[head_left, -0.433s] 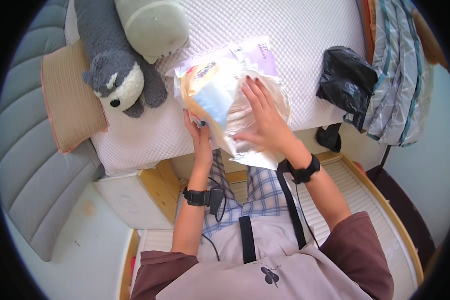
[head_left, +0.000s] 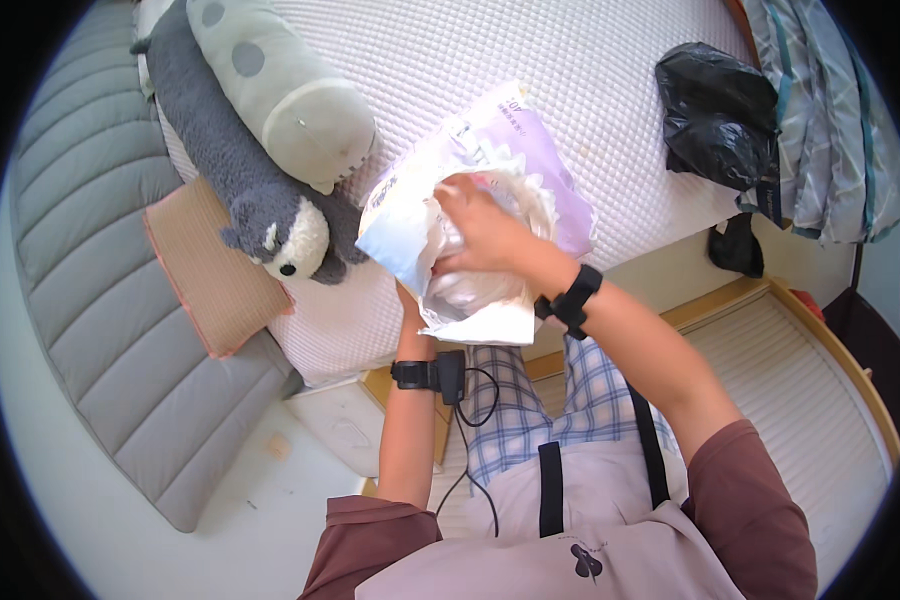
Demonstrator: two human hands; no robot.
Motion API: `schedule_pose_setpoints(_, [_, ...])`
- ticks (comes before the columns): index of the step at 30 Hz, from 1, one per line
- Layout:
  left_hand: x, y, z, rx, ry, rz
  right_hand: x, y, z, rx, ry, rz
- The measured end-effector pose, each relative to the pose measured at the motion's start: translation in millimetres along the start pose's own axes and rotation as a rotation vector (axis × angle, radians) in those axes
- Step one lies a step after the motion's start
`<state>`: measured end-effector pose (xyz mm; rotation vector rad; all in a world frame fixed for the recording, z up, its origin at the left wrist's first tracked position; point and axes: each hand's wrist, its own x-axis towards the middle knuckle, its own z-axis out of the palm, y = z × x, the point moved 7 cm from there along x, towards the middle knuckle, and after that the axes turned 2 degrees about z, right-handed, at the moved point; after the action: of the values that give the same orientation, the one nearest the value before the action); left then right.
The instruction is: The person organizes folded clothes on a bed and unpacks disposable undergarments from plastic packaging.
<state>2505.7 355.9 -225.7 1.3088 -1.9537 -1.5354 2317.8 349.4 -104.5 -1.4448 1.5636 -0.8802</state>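
1. We see the plastic package (head_left: 475,215), white and pale purple with a blue corner, held up over the near edge of the bed (head_left: 590,80), just above the white quilted mattress.
2. Our right hand (head_left: 480,230) lies on top of the package, its grip closed on the crinkled white plastic at the open mouth, fingers bunched into the folds.
3. Our left hand (head_left: 410,300) is under the package, mostly hidden by it; only the wrist with its black band shows, so we cannot tell how its grip stands, only that it touches the package's underside.
4. The package therefore sits between the two hands, right above and left below.
5. Just left of the package lies a grey plush animal (head_left: 270,225) with a white muzzle, and beside it a long pale green plush pillow (head_left: 290,95).
6. A black plastic bag (head_left: 715,115) rests on the mattress, well apart to the right.
7. A tan cushion (head_left: 205,265) lies at the bed's left edge.
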Motion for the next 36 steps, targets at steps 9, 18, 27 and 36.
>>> schedule_pose_setpoints(9, [-53.7,26.7,-37.1,-0.748,0.173,-0.409,-77.3,-99.2,-25.9,0.087,0.2,-0.042])
schedule_pose_setpoints(18, [-62.2,153.9,-9.6,-0.663,0.219,-0.443,-84.2,-23.3,-30.3,0.239,0.256,0.123])
schedule_pose_setpoints(27, [-54.1,128.3,-38.0,-0.032,0.264,-0.524,-120.7,-84.6,81.6,0.035,-0.181,-0.114])
schedule_pose_setpoints(36, [-62.1,122.3,-46.0,0.234,0.481,-0.441,-122.9,-64.6,25.8,0.514,-0.08,0.022])
